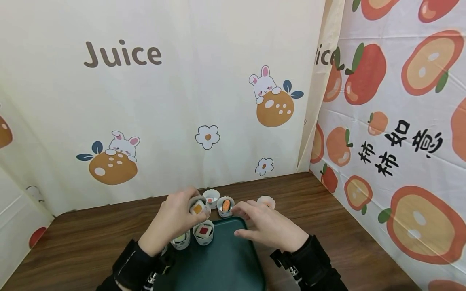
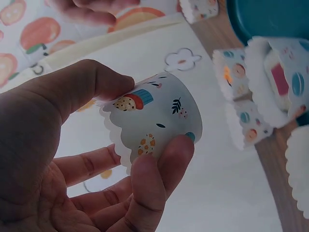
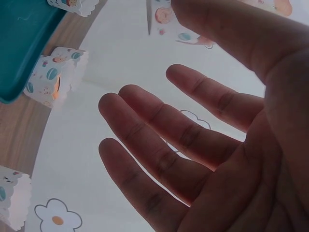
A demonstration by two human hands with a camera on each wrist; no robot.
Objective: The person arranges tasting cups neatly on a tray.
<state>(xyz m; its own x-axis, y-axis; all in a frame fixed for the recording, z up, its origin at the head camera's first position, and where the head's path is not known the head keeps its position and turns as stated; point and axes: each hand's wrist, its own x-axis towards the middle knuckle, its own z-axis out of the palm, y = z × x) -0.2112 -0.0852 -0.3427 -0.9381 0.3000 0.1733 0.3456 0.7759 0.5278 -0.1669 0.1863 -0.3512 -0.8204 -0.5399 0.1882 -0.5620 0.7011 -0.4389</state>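
One left hand (image 1: 174,211) bends over, its thumb and fingers pinching a white paper cup (image 2: 164,113) up in the air near the far edge of the green tray (image 1: 233,262). The right hand (image 1: 261,224) has loose, spread fingers with nothing in them, near another cup (image 1: 225,214) on the brown worktop (image 1: 91,234). The pinched cup has a wavy rim and pictures of a cupcake and leaves. Inside sits something white with a yellow-orange top (image 1: 198,208).

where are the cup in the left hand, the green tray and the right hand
held cup (image 2: 158,117): left wrist view, on its printed outer wall
green tray (image 1: 229,260): head view, on its bare floor
right hand (image 1: 268,225): head view, on the back of the hand
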